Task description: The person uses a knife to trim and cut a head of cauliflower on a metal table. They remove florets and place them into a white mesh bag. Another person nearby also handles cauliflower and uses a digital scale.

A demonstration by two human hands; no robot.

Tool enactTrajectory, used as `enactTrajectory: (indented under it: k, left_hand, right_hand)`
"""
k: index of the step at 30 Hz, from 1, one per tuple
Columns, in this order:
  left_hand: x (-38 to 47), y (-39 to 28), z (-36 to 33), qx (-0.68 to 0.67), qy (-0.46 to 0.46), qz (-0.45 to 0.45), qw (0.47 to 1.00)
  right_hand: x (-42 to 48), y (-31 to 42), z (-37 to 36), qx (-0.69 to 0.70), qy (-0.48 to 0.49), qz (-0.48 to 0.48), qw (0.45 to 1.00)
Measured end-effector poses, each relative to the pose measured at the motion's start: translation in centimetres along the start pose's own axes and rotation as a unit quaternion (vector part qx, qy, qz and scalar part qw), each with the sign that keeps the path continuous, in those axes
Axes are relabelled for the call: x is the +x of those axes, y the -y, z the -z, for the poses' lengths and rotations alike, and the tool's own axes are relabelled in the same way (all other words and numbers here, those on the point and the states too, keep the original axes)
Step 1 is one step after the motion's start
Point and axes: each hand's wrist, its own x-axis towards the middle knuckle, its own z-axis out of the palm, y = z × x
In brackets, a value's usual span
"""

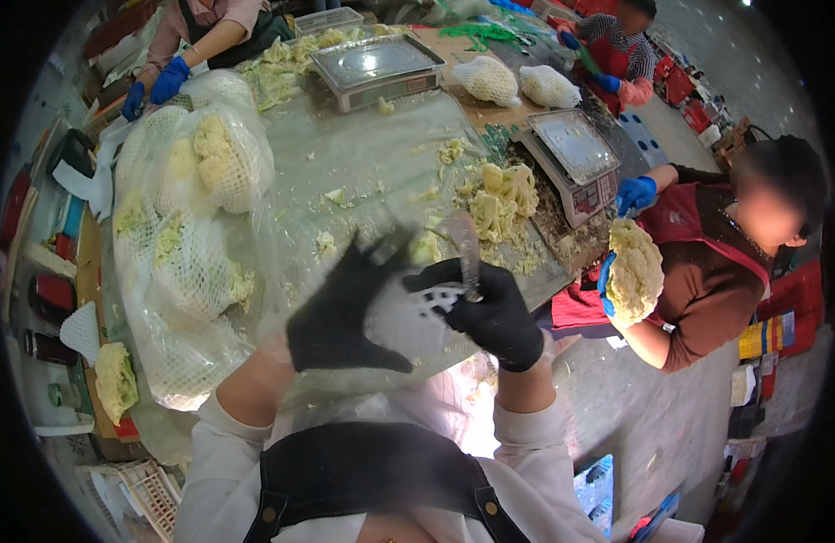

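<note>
My left hand [343,315], in a black glove and blurred by motion, is spread over the near edge of the table with its thumb apart from the fingers. My right hand [495,315], also gloved in black, grips a knife whose blade [468,248] points up and away from me. Between both hands is a blurred white foam net [407,319], its mesh end against my right fingers. Whether anything is inside the net I cannot tell. Cauliflower trimmings [495,203] lie beyond my right hand.
A clear plastic bag [187,339] of netted cauliflowers fills the table's left side. Two scales [373,61] [573,146] and two netted heads [487,80] [550,87] are farther back. A co-worker at right holds a bare cauliflower [634,271]; other blue-gloved people work behind.
</note>
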Motion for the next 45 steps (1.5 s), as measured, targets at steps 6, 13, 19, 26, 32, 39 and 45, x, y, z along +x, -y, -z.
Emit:
enactTrajectory:
  k: [6, 13, 19, 26, 32, 39, 45]
  left_hand:
    - [-3.3, 4.6, -0.6, -0.215, 0.022, 0.290, 0.932]
    - [-7.2, 10.3, -1.2, -0.206, -0.256, 0.335, 0.883]
    - [-5.9, 10.2, -5.3, -0.042, -0.192, 0.317, 0.928]
    - [-4.9, 14.1, -9.1, -0.392, -0.169, 0.402, 0.810]
    - [-4.0, 8.3, -7.8, -0.208, -0.292, 0.354, 0.864]
    - [-5.1, 6.8, -8.4, 0.111, -0.197, 0.208, 0.952]
    - [-4.8, 5.9, -11.1, 0.134, -0.226, 0.197, 0.945]
  right_hand:
    - [4.1, 1.7, 3.7, -0.025, -0.252, 0.083, 0.964]
    - [10.7, 1.6, 10.2, -0.003, -0.449, 0.442, 0.776]
    - [11.6, -4.0, 12.4, -0.281, -0.451, 0.245, 0.811]
    - [2.0, -18.3, 6.2, -0.241, -0.281, -0.146, 0.917]
    - [-2.3, -20.1, 0.9, 0.046, -0.270, -0.293, 0.916]
    - [-5.4, -21.5, -2.8, 0.102, -0.316, -0.231, 0.915]
    - [-9.8, -19.2, -0.7, -0.049, -0.313, -0.121, 0.941]
